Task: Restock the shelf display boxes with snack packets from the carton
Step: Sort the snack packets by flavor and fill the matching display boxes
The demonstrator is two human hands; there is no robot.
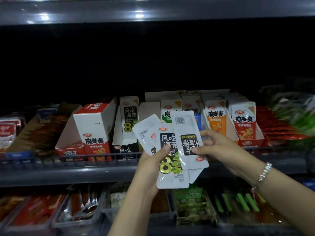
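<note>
My left hand (151, 160) grips a fan of white snack packets (167, 167) with black labels and a gold "8", thumb pressed on the front one. My right hand (216, 147) pinches another white packet (187, 140), turned upside down with its barcode at the top, at its right edge. Both hands are in front of the middle shelf. Behind them stands a black-and-white display box (125, 143) holding one upright packet (129, 116) of the same kind. No carton is in view.
A red-and-white display box (95, 132) stands left of the black one. Boxes with green, orange and red packets (245, 123) fill the right side. A dark wire rail (68, 156) runs along the shelf front. Trays of snacks (81, 205) fill the lower shelf.
</note>
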